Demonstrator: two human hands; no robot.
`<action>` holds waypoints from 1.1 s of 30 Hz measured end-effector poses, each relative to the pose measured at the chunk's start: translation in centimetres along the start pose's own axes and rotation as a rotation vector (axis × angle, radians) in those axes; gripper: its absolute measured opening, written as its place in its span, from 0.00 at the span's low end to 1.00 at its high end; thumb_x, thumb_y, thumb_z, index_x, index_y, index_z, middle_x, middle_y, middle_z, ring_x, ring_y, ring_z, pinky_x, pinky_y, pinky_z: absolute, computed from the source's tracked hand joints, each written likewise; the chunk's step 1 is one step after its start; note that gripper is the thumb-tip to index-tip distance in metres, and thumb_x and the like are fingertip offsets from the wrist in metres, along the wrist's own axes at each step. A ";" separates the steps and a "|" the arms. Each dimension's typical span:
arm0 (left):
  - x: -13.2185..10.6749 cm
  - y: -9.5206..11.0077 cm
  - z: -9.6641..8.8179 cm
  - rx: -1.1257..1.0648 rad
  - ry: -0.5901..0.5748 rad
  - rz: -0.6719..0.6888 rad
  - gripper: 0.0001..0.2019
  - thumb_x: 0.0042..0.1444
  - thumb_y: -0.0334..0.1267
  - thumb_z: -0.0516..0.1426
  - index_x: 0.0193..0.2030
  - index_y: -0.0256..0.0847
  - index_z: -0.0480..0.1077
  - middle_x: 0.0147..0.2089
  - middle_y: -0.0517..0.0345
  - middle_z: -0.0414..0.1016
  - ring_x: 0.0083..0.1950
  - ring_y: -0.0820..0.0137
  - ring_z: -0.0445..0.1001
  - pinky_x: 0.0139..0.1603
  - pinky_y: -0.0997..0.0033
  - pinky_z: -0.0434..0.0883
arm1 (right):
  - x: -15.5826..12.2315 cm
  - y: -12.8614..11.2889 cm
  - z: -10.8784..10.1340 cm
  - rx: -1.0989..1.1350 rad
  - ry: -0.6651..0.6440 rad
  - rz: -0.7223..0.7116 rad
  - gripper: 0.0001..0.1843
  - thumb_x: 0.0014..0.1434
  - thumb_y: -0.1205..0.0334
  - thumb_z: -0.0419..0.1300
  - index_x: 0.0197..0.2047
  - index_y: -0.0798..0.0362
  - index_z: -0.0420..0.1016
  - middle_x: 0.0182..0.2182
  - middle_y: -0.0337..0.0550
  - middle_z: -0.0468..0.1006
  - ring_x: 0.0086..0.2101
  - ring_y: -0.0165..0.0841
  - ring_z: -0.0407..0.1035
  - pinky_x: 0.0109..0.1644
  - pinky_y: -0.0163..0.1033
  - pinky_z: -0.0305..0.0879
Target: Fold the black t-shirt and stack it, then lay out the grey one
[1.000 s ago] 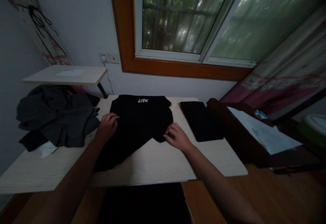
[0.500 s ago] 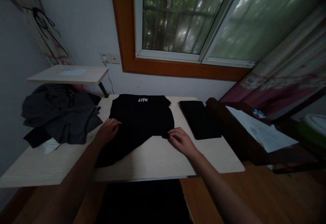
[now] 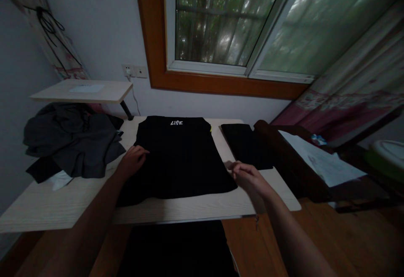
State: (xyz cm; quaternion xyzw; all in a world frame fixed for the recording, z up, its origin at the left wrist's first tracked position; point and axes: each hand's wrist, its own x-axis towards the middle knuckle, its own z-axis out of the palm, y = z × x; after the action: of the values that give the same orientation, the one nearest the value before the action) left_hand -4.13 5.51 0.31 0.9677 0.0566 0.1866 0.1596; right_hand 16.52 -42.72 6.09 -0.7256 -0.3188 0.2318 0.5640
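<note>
A black garment [image 3: 179, 163] is spread on the table, with white lettering near its far edge and a bit of yellow at its far right. My left hand [image 3: 134, 157] rests on its left edge, fingers loosely bent and lying on the cloth. At the right edge, near the front corner, my right hand [image 3: 248, 174] has its fingers pressed together. Its fingertips meet the cloth's edge, though the grip itself is partly hidden.
A crumpled dark grey garment [image 3: 72, 142] lies at the left below a small raised shelf [image 3: 110, 94]. Right of the black garment is a flat, folded black item [image 3: 246, 146]. Beyond the pale table [image 3: 280, 188] stands a dark brown piece of furniture [image 3: 296, 172] with papers [image 3: 325, 161].
My right hand has moved right and toward me, and the garment's near right part, bunched before, now lies spread out to a corner. My left hand stays almost where it was.
</note>
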 end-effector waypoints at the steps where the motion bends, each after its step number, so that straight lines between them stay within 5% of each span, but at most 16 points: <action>1: 0.0 0.1 -0.1 -0.004 0.001 -0.001 0.14 0.64 0.35 0.51 0.47 0.43 0.77 0.47 0.51 0.77 0.51 0.60 0.72 0.58 0.56 0.68 | 0.2 0.1 0.2 -0.027 -0.020 -0.001 0.26 0.62 0.39 0.61 0.25 0.52 0.74 0.33 0.46 0.74 0.36 0.38 0.68 0.42 0.43 0.65; 14: -0.4 -0.1 0.1 0.032 -0.006 0.047 0.15 0.65 0.35 0.51 0.53 0.44 0.75 0.50 0.51 0.75 0.52 0.60 0.71 0.58 0.54 0.68 | 3.1 1.3 3.9 -0.537 -0.182 -0.196 0.11 0.66 0.53 0.60 0.38 0.50 0.80 0.36 0.44 0.78 0.38 0.36 0.73 0.47 0.40 0.67; 19: -1.1 0.3 0.0 0.072 -0.014 0.069 0.15 0.64 0.35 0.52 0.55 0.43 0.73 0.50 0.50 0.74 0.52 0.59 0.71 0.57 0.54 0.69 | 2.5 1.7 3.3 -0.522 -0.238 -0.160 0.16 0.64 0.50 0.64 0.29 0.51 0.77 0.32 0.42 0.75 0.34 0.34 0.72 0.42 0.39 0.65; 27: -4.6 0.8 -1.7 0.113 -0.045 0.053 0.10 0.57 0.32 0.54 0.44 0.44 0.73 0.47 0.51 0.75 0.49 0.59 0.71 0.55 0.55 0.69 | 1.2 1.5 2.8 -0.594 -0.331 -0.075 0.25 0.65 0.45 0.61 0.23 0.52 0.78 0.24 0.40 0.72 0.28 0.31 0.67 0.34 0.37 0.59; 33: -7.2 -0.1 -2.8 0.147 -0.034 -0.083 0.12 0.54 0.35 0.55 0.45 0.44 0.73 0.50 0.49 0.74 0.53 0.56 0.70 0.60 0.51 0.66 | 1.3 0.8 3.0 -0.621 -0.357 0.019 0.26 0.68 0.45 0.56 0.25 0.51 0.79 0.23 0.41 0.77 0.26 0.32 0.68 0.33 0.37 0.59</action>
State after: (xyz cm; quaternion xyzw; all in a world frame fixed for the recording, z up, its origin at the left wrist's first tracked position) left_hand -11.84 5.23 0.24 0.9767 0.1073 0.1588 0.0966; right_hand 15.51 -39.88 4.57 -0.8133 -0.4610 0.2523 0.2499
